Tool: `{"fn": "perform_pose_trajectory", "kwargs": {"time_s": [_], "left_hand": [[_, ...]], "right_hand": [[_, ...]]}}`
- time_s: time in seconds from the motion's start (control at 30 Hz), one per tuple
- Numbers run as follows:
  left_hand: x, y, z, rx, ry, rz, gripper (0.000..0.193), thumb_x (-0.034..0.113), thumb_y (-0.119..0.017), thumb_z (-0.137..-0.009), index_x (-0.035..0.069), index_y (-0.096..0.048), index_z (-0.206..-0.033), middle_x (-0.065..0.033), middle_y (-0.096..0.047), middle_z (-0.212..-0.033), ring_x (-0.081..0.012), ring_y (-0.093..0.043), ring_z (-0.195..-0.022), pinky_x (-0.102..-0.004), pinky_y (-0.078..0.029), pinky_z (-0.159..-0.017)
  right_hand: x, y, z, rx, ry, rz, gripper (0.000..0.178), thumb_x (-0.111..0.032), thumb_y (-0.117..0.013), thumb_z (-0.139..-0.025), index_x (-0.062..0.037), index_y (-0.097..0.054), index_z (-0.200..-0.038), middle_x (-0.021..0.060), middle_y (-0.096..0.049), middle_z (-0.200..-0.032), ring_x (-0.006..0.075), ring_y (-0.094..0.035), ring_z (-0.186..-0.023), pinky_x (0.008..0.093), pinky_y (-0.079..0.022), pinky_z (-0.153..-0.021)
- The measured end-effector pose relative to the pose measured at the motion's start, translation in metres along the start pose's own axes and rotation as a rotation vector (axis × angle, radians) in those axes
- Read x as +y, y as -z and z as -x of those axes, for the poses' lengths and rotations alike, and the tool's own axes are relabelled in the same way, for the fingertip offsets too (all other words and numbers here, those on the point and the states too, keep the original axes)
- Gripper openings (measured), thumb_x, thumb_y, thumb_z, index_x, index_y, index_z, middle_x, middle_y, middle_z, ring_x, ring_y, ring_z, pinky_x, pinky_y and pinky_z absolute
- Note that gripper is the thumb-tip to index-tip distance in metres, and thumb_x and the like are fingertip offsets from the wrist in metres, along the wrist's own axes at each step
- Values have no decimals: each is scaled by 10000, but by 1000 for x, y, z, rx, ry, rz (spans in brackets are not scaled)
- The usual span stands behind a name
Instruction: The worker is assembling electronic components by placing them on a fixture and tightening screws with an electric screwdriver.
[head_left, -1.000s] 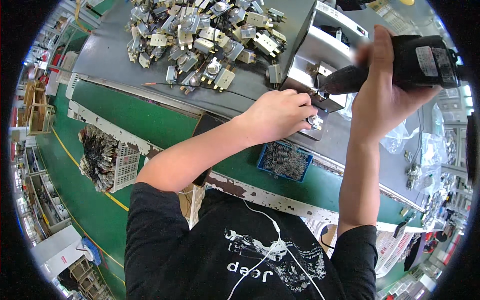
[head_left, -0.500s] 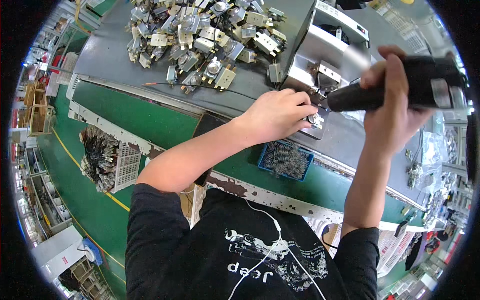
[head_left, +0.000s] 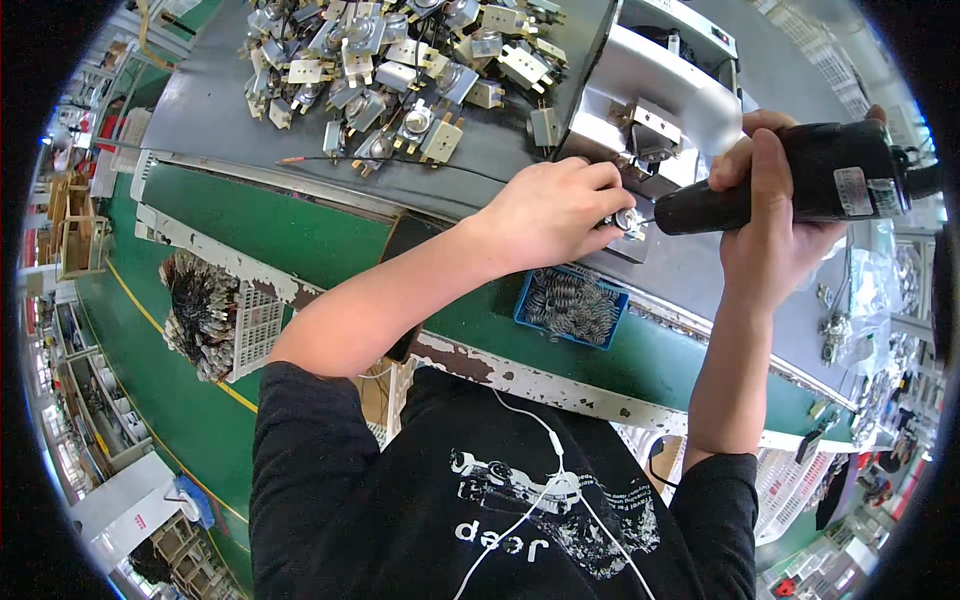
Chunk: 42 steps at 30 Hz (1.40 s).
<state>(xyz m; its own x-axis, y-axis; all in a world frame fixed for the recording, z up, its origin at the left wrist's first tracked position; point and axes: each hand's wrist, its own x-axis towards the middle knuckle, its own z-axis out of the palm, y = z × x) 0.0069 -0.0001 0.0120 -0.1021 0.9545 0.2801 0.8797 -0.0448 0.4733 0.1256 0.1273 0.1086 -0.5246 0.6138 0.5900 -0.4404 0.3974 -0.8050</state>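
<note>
My left hand is closed, its fingertips pinching a small metal electrical part with a round silver top. The part rests at the near edge of a metal fixture block on the bench, and my fingers hide much of it. My right hand wraps round a black electric screwdriver, held almost level. Its nose points left at the pinched part; whether the bit touches it, I cannot tell. Just beyond, a similar cream-faced part sits against a shiny metal housing.
Several electrical parts with cream bodies and metal prongs lie in a pile at the far left of the grey bench. A blue tray of springs stands by the near edge. A thin cable crosses the bench to my left hand.
The screwdriver has come slightly nearer and its nose is lower beside the pinched part. My left hand keeps its pinch. The whole view has shifted a little.
</note>
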Motion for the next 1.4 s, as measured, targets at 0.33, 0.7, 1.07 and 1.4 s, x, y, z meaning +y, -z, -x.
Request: {"fn": "perform_pose_trajectory", "kwargs": {"time_s": [0.33, 0.7, 1.07, 1.4], "left_hand": [[-2, -2, 3, 0, -19, -2, 301, 299, -698, -890, 128, -658, -1134, -42, -598, -1077, -271, -625, -971, -403, -548, -828], [-6, -6, 1, 50, -63, 49, 275, 277, -698, -893, 113, -647, -1108, -56, -579, -1041, -267, -637, -937, -393, -555, -810], [-5, -2, 2, 54, -88, 57, 273, 243, -708, -880, 125, -647, -1119, -57, -595, -998, -270, -653, -913, -393, -561, -757], [19, 7, 18, 59, -68, 74, 235, 204, -714, -859, 164, -669, -1086, -47, -605, -939, -241, -674, -790, -374, -561, -638]], "right_hand": [[5, 1, 4, -72, -25, 27, 893, 21, -627, -943, -122, -24, -1587, 199, -651, -984, 143, -594, -619, 302, -525, -576], [7, -4, 10, -59, -20, 20, 916, 35, -626, -941, -123, 1, -1589, 182, -651, -983, 138, -586, -622, 284, -508, -578], [4, -11, 7, -113, -57, 60, 891, 62, -590, -926, -146, -39, -1595, 251, -645, -1141, 125, -603, -654, 273, -519, -590], [-13, 23, -11, -122, 38, 17, 658, -35, -620, -956, -28, -255, -1503, 283, -642, -1133, 171, -626, -687, 305, -544, -630]]}}
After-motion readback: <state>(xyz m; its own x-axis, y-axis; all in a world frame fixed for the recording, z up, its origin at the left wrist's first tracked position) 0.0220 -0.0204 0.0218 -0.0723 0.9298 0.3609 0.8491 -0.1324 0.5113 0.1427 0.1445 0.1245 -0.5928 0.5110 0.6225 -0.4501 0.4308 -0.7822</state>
